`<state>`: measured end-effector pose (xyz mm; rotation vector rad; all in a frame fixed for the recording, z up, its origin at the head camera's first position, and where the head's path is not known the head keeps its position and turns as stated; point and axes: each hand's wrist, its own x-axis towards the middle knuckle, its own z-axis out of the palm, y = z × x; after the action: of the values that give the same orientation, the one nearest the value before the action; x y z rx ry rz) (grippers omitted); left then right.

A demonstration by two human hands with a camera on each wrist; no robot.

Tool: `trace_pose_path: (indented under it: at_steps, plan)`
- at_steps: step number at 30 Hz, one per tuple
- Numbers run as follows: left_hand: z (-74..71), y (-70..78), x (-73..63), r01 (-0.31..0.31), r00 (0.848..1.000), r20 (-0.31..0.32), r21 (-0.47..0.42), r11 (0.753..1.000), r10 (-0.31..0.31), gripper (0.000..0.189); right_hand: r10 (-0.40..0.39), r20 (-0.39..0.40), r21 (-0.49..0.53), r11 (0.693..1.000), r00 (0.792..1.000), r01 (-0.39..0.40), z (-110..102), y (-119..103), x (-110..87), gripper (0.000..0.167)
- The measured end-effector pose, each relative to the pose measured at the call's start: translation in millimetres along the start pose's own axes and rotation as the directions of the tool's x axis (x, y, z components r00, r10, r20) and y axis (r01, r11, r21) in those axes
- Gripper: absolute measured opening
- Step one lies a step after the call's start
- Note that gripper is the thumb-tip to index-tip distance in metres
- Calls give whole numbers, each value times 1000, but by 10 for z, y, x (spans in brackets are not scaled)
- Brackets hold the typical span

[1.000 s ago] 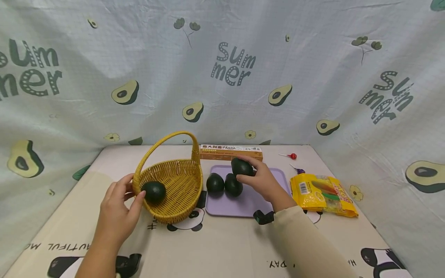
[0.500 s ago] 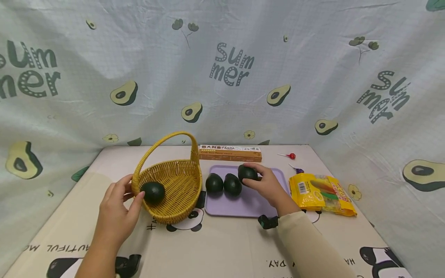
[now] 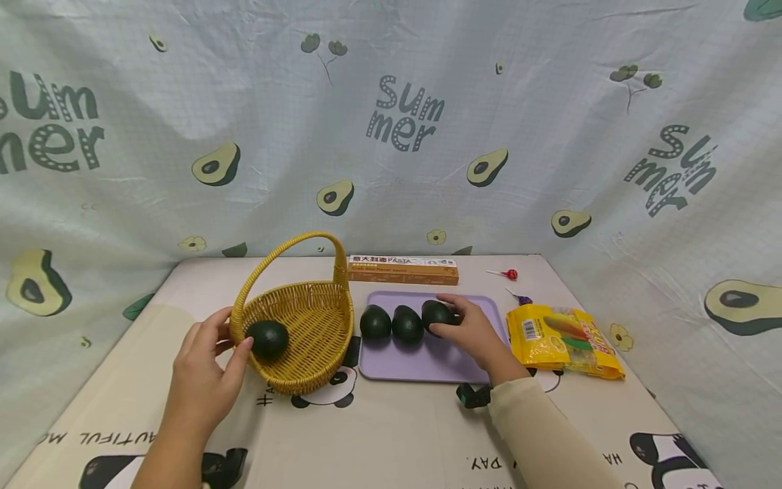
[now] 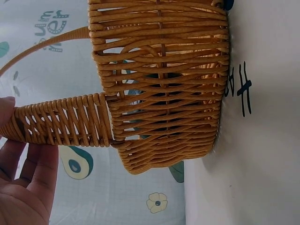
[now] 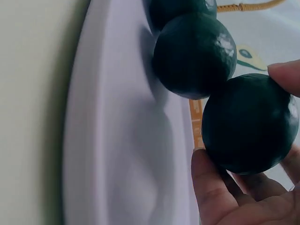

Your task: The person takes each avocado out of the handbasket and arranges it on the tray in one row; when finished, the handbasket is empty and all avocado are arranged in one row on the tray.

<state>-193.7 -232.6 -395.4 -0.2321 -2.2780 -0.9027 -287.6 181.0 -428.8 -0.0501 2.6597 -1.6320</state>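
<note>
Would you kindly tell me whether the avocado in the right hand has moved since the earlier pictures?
Yes: in the head view, the held avocado has moved down and slightly right, away from the pasta box.

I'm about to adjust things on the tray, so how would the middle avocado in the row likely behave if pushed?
The middle avocado would probably roll, given its rounded body. Its glossy skin may be rather slippery. The raised rim of the lilac tray might stop a slow roll.

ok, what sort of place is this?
Probably a staged tabletop set: a creased, pale grey avocado-print backdrop closes off the back and both sides of a cream panda-print tabletop, where a yellow wicker basket sits beside a lilac rectangular tray.
</note>
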Motion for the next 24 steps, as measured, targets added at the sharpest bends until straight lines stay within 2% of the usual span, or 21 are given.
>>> trace_pose_path:
  at_steps: [11, 24]
  plan:
    - [-3, 12, -5, 14, 1000, 12, 8, 1000, -14, 61, 34, -17, -117, 993, 999, -36, 34, 153, 27, 65]
    - [5, 13, -8, 25, 1000, 18, 14, 1000, -25, 60, 29, 19, -168, 985, 999, -25, 28, 118, -18, 66]
